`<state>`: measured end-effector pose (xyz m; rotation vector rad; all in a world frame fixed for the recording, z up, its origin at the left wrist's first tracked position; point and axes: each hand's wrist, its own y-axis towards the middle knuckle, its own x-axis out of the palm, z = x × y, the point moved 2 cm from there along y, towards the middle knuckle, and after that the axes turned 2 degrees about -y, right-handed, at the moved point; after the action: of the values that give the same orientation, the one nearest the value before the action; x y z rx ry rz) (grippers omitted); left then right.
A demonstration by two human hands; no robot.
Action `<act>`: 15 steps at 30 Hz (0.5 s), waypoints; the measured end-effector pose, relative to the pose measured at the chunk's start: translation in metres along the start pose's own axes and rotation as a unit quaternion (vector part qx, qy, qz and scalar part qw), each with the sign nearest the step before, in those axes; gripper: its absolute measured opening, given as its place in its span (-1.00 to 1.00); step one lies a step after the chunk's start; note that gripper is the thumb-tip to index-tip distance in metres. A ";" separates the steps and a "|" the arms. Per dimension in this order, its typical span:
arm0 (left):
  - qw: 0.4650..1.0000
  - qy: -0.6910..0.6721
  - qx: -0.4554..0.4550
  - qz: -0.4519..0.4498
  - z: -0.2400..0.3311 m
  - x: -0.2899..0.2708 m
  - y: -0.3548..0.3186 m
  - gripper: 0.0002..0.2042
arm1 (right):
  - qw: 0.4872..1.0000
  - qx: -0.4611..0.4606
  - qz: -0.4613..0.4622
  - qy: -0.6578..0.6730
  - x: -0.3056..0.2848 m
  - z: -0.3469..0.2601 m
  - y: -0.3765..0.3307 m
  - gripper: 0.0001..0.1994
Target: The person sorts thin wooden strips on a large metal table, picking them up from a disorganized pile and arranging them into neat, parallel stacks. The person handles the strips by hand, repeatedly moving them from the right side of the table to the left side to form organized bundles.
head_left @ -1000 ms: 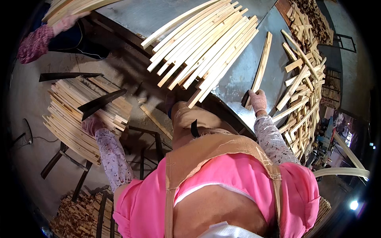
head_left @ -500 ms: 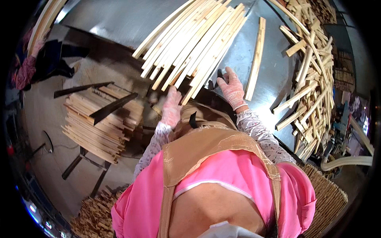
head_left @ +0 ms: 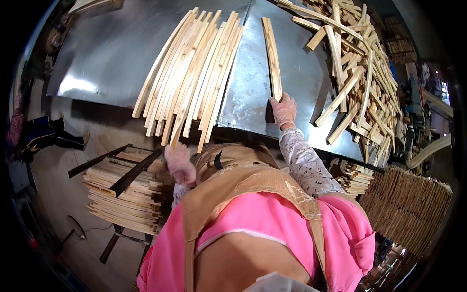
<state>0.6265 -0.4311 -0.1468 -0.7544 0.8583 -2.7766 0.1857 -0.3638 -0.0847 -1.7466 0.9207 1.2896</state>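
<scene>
My right hand (head_left: 283,111), in a pale pink knit glove, is closed around the near end of a single wooden strip (head_left: 272,58) lying apart on the metal table. My left hand (head_left: 180,164), in a matching glove, is at the near end of one wooden strip (head_left: 182,117) that juts past the table edge from a loose row. Its fingers are closed at that end, though partly blurred. Several more pale strips (head_left: 160,82) lie side by side in this row, with uneven near ends overhanging the edge.
A heap of short wooden pieces (head_left: 360,92) covers the table's right side. The metal tabletop (head_left: 107,53) extends left. Below left, stacked strips (head_left: 121,190) sit on a dark-armed stand. A bundled wood stack (head_left: 406,209) stands at right. Another person (head_left: 44,136) is at far left.
My right hand has gone from bare table near the row to the lone strip's near end. My left hand has met the end of a strip in the row. The view has shifted.
</scene>
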 end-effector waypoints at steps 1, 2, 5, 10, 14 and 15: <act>0.999 -0.018 0.026 -0.037 0.005 -0.018 0.000 -0.54 | 0.999 0.016 -0.014 0.033 -0.007 0.000 0.001 -0.36; 0.988 -0.124 0.023 -0.086 0.017 -0.037 0.003 -0.60 | 0.993 0.044 -0.049 0.095 -0.020 -0.004 -0.004 -0.36; 0.993 -0.020 0.041 -0.109 0.065 -0.018 -0.014 -0.67 | 0.984 0.028 -0.037 0.171 -0.035 0.008 -0.019 -0.34; 0.976 0.028 0.215 -0.035 0.127 0.013 -0.025 -0.72 | 0.991 0.014 -0.047 0.122 -0.028 0.052 -0.026 -0.31; 0.905 0.192 0.373 -0.067 0.168 0.048 -0.043 -0.72 | 0.983 0.006 -0.089 0.160 -0.042 0.078 -0.032 -0.26; 0.890 0.228 0.391 -0.060 0.181 0.076 -0.058 -0.74 | 0.981 0.003 -0.077 0.177 -0.043 0.089 -0.034 -0.25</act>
<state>0.6527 -0.4929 0.0471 -0.0090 -0.3251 -3.0445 0.1686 -0.2648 -0.0551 -2.0381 0.9578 0.8911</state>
